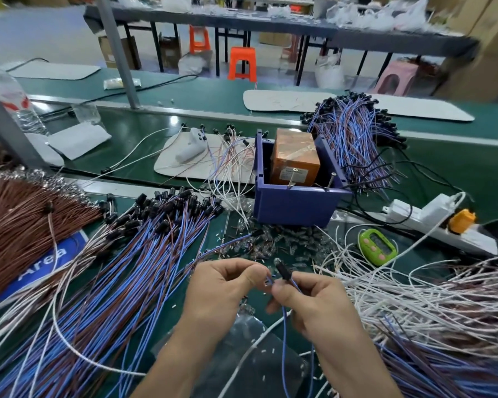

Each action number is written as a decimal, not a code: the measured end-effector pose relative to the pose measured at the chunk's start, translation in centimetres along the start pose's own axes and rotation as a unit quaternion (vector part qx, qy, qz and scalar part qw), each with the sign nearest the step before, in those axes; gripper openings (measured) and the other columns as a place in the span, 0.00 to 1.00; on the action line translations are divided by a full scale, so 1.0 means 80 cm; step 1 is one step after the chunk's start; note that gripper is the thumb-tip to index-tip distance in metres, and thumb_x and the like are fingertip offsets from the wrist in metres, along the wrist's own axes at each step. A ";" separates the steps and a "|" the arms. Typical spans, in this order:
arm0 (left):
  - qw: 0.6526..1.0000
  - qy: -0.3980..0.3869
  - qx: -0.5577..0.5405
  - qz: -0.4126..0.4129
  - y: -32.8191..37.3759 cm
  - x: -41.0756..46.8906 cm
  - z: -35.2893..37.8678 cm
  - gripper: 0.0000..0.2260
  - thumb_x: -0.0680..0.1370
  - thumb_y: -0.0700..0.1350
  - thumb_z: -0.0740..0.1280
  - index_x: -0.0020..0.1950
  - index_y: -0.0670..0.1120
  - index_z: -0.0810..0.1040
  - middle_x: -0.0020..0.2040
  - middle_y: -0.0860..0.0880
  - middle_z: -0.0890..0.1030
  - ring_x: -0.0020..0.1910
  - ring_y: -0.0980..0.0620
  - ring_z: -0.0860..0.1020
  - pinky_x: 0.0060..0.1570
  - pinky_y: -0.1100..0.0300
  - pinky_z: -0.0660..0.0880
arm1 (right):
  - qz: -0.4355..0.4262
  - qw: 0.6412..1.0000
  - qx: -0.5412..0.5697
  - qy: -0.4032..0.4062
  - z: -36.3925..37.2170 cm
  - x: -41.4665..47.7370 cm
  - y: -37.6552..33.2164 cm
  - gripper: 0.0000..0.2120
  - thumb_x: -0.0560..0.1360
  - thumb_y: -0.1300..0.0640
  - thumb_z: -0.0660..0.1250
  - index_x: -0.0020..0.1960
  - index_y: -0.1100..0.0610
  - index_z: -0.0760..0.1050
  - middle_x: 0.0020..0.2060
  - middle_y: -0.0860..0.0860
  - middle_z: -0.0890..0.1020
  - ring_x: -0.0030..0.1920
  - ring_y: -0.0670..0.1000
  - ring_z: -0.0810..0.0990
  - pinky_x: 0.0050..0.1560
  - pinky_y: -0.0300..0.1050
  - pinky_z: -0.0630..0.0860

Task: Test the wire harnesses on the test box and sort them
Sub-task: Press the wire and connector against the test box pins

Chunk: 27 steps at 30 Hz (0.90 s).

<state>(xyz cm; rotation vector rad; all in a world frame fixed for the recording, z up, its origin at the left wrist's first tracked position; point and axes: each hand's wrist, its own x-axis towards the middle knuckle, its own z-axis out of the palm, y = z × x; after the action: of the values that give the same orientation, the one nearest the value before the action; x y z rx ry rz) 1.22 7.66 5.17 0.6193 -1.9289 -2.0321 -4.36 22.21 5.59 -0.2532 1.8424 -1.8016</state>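
Observation:
My left hand (222,294) and my right hand (308,300) meet over the green bench, near its front edge. Together they pinch one wire harness (282,273), a black socket with a small clear bulb at its tip and blue and brown leads trailing down between my wrists. The test box (295,162), an orange block taped inside a blue bin (293,205), stands beyond my hands at centre. A wide fan of blue-brown harnesses (144,254) lies to my left. Another heap of harnesses (354,139) sits behind the bin on the right.
White wires (414,294) pile up at right, brown wires (20,225) at far left. Loose clear bulbs (268,245) litter the bench before the bin. A green timer (377,247), a white power strip (431,222) and a white pad (190,165) lie around.

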 end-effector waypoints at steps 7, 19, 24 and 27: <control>0.997 0.037 0.060 0.029 0.006 -0.003 0.005 0.12 0.75 0.40 0.76 0.35 0.56 0.88 0.32 0.50 0.85 0.32 0.58 0.81 0.39 0.66 0.78 | 0.009 0.999 0.017 0.029 -0.002 -0.009 0.000 0.10 0.77 0.63 0.72 0.38 0.56 0.86 0.30 0.55 0.84 0.20 0.40 0.70 0.23 0.29 0.67; 0.997 0.055 0.008 0.044 0.017 -0.014 0.000 0.10 0.76 0.37 0.75 0.34 0.47 0.87 0.32 0.47 0.85 0.31 0.56 0.82 0.33 0.66 0.78 | -0.038 0.996 0.055 0.051 0.031 -0.020 0.006 0.10 0.78 0.61 0.72 0.40 0.53 0.87 0.31 0.54 0.84 0.22 0.39 0.69 0.24 0.28 0.64; 0.995 0.071 -0.059 0.037 0.015 -0.018 0.000 0.01 0.73 0.42 0.77 0.42 0.46 0.89 0.38 0.47 0.87 0.37 0.55 0.84 0.40 0.66 0.80 | -0.042 0.993 0.082 0.076 0.040 -0.022 0.005 0.09 0.76 0.63 0.73 0.38 0.55 0.87 0.31 0.55 0.85 0.22 0.39 0.71 0.25 0.28 0.66; 0.995 0.030 -0.091 0.002 0.009 -0.016 -0.002 0.05 0.72 0.44 0.76 0.46 0.46 0.88 0.43 0.48 0.89 0.43 0.56 0.86 0.46 0.67 0.79 | -0.056 0.990 0.085 0.103 0.040 -0.018 0.002 0.09 0.75 0.62 0.74 0.37 0.54 0.86 0.29 0.52 0.84 0.24 0.40 0.73 0.27 0.28 0.67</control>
<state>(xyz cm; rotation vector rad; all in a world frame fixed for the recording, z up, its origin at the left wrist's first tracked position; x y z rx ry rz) 2.38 8.07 6.07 0.6227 -1.6871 -2.1305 -1.53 20.16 5.93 -0.1125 1.8280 -2.1174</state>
